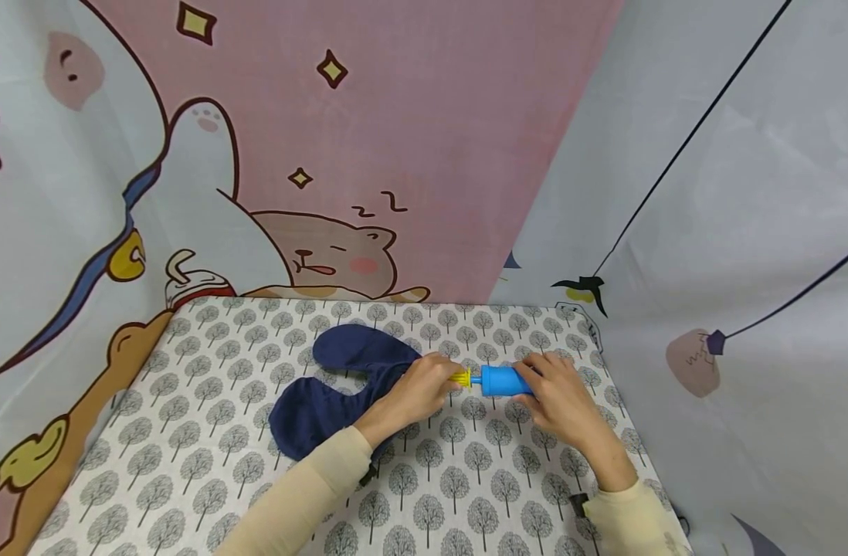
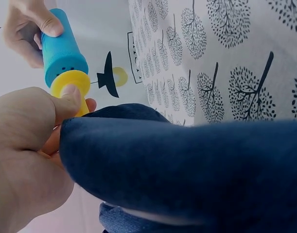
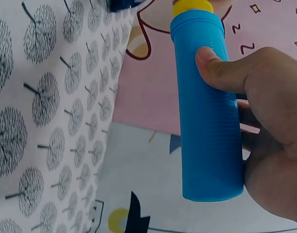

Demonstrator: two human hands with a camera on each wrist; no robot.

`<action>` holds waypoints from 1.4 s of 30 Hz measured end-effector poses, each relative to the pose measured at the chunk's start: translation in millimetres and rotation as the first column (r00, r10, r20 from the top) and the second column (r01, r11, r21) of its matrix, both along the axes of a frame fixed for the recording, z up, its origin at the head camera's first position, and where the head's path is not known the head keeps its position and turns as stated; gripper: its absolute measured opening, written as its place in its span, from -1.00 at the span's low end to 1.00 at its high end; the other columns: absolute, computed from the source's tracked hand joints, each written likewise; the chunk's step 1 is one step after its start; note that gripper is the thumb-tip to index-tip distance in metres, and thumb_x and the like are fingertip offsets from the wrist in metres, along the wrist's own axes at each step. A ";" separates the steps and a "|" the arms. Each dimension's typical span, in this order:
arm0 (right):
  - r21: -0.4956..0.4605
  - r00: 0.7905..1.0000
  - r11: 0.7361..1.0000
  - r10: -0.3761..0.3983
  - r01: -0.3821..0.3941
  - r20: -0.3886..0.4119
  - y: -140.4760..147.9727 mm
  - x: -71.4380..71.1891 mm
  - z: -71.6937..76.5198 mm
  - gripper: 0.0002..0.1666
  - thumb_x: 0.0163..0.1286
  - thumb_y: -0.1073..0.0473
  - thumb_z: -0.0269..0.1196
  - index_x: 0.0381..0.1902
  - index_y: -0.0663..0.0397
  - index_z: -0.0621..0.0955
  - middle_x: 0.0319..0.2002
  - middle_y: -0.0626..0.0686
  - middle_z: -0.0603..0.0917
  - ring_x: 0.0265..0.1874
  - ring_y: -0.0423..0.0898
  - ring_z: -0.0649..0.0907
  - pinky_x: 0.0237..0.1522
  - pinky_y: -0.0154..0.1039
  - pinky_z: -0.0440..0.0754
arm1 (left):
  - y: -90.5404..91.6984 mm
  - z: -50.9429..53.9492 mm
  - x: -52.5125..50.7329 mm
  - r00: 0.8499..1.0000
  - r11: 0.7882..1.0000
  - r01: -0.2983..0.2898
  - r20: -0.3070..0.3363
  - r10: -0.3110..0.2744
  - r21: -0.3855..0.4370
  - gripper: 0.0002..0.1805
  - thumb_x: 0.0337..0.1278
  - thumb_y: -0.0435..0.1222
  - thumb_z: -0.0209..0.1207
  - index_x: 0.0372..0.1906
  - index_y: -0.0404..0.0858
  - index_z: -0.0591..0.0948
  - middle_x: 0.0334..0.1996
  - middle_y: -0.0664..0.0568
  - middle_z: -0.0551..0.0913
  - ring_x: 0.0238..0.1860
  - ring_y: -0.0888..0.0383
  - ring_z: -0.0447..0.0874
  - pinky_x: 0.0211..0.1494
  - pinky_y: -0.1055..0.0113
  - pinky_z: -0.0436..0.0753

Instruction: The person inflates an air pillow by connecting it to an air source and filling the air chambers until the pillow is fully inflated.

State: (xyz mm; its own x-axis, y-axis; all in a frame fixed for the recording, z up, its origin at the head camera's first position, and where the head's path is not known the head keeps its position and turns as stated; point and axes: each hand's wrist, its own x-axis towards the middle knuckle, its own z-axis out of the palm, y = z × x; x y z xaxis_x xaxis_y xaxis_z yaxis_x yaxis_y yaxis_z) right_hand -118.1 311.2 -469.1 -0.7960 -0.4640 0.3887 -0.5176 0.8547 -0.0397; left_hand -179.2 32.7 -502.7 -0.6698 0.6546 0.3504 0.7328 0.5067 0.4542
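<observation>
Along the left side of my head view, a pale wall point(image 1: 55, 185) carries cartoon prints, a yellow bell point(image 1: 125, 261) among them. A sleeping bear point(image 1: 344, 259) is printed on the pink stretch farther along, behind the table's tree-print cloth point(image 1: 208, 432). On that cloth, left of centre, I see the navy pillow point(image 1: 354, 347), a U with its opening facing left. The left hand point(image 1: 417, 386), in a cream sleeve point(image 1: 316, 483), reaches across the pillow's right end and pinches the pump's yellow end point(image 1: 461, 378), its thumb on the yellow rim in my left wrist view. The navy fabric runs right beside its fingers; I cannot tell whether they hold it too. Next comes a thin blue rod point(image 1: 476, 380), then the blue barrel point(image 1: 500, 381), held between the hands just right of the pillow. The right hand point(image 1: 559, 394) grips the barrel, thumb along one side, fingers behind. Farther right, I have a bulb print point(image 1: 695, 363) on the grey-white wall point(image 1: 758, 170).
</observation>
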 end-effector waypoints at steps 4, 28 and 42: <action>0.004 1.000 1.000 0.001 -0.001 0.004 -7.7 -0.7 -3.7 -0.34 0.18 0.18 0.76 0.19 0.30 0.78 0.06 0.22 0.81 0.03 0.22 0.72 0.11 0.23 0.67 | 0.6 0.8 1.5 1.000 1.000 0.010 0.014 -0.010 0.005 -0.76 0.44 -0.37 0.47 0.12 -0.29 0.86 -0.07 -0.06 0.93 -0.09 0.05 0.81 0.06 0.25 0.84; -0.111 0.993 0.987 -0.111 0.115 0.045 90.0 21.2 4.4 -0.27 0.16 0.30 0.72 0.29 0.27 0.73 0.21 0.37 0.78 0.22 0.46 0.67 0.32 0.47 0.48 | 2.5 0.9 -1.1 0.999 0.999 0.030 0.027 -0.029 -0.018 -0.74 0.54 -0.27 0.41 0.18 -0.24 0.85 -0.05 0.01 0.93 -0.09 0.10 0.82 0.03 0.32 0.81; -0.030 0.998 0.998 -0.062 0.063 0.011 57.8 15.1 12.8 -0.31 0.20 0.22 0.73 0.27 0.29 0.76 0.14 0.29 0.81 0.09 0.31 0.71 0.20 0.37 0.63 | -3.0 -5.3 -1.4 0.999 0.999 0.023 0.037 -0.025 0.044 -0.76 0.50 -0.33 0.42 0.13 -0.30 0.86 -0.07 -0.07 0.93 -0.07 0.03 0.85 0.07 0.23 0.86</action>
